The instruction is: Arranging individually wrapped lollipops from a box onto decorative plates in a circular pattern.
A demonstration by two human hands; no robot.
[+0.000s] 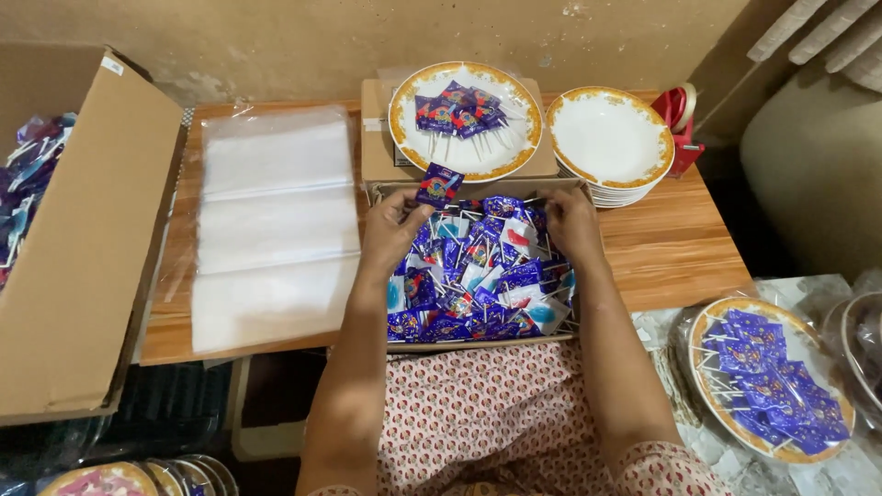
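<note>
While the left hand [393, 225] pinches one lollipop [439, 185] above the box [478, 342], at six o'clock from the plate [465, 156], the right hand [571, 225], fingers curled among wrappers, should gather sticks aligned.

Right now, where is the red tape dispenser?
In the head view, the red tape dispenser stands at the far right edge of the wooden table, against the wall, just right of the stack of empty gold-rimmed white plates.

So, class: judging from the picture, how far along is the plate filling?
Done: a wrapped plate full of lollipops lies at right. In hand: the left hand lifts one lollipop from the box; the right hand digs in it. Left: the top plate is only partly filled, and the stacked plates hold nothing.
</note>
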